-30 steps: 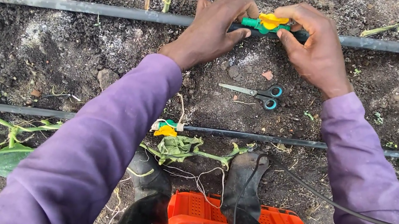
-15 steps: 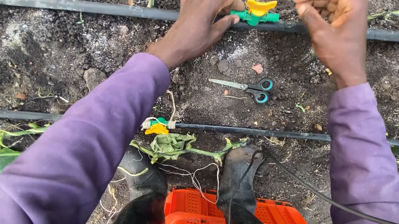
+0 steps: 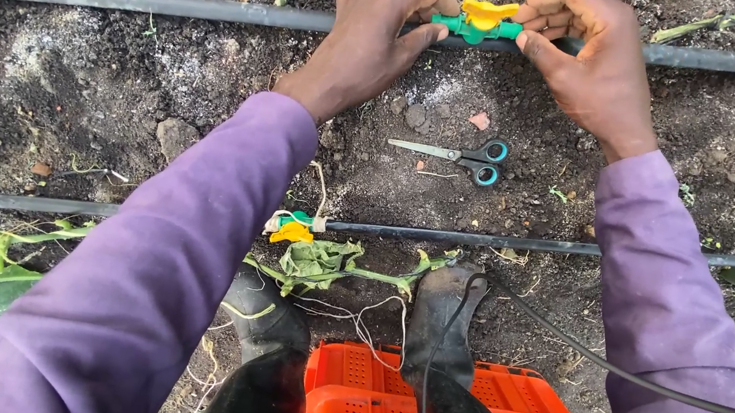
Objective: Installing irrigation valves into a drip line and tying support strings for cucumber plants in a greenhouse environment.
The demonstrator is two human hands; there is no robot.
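Gripping: both hands close on a green valve with a yellow handle [image 3: 481,19], set in line on the far black irrigation pipe [image 3: 175,5].
Left hand [image 3: 374,37]: fingers curled over the pipe, thumb pressed to the valve's left end; holding pipe and fitting together.
Right hand [image 3: 590,58]: fingers narrowed around the valve's right end and the pipe beyond it, thumb under the fitting.
Valve position: between the two hands, touching both, handle upward.
Step in hand (judged): seating or tightening the valve into the pipe ends; the joint itself is hidden by the fingers.
Next move (judged): calls for a firm inward push or twist from each side, the pipe kept straight.
Scissors [image 3: 457,157]: lying on the soil just below the hands, blades closed, untouched.
Near pipe [image 3: 496,243]: well below the hands, carrying a second small green-and-yellow fitting [image 3: 292,227] beside a wilted vine [image 3: 326,260].
Orange crate [image 3: 378,405]: nearest the body, beside the black boots [image 3: 443,313].
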